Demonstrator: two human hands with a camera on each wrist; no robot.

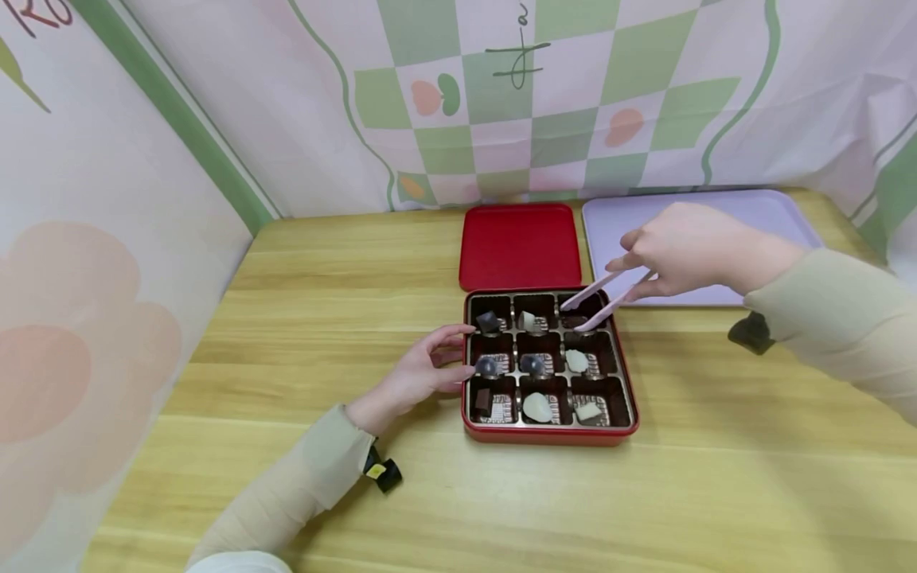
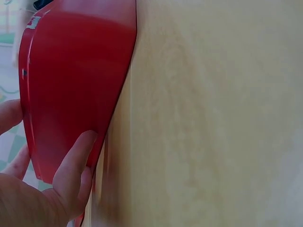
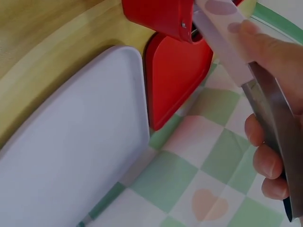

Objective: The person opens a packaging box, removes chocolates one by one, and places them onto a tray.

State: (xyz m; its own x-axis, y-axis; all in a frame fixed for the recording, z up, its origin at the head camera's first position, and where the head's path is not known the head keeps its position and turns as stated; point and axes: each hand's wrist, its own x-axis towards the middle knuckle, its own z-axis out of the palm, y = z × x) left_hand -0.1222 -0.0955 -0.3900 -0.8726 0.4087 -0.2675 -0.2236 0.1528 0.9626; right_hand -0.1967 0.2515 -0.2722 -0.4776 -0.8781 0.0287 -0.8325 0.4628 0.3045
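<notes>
A red tin box (image 1: 550,436) with a dark compartment insert, three rows of three, sits on the table. My right hand (image 1: 680,248) grips tongs (image 1: 614,309) with pink tips and, in the right wrist view, a metal handle (image 3: 277,118). The tips stand spread inside the back right compartment; a dark shape (image 1: 573,321) lies low there. My left hand (image 1: 423,368) rests its fingertips against the box's left side, thumb and fingers apart. Chocolates fill the other compartments: a dark cube (image 1: 489,321), dark balls (image 1: 532,364), a white shell-shaped piece (image 1: 537,407) and a white square (image 1: 588,411) among them.
Behind the box lies a red lid (image 1: 520,247), close to its back edge. A lilac tray (image 1: 759,215) lies at the back right, under my right hand in the head view. A patterned cloth (image 1: 501,95) hangs along the wooden table's (image 1: 322,318) back edge.
</notes>
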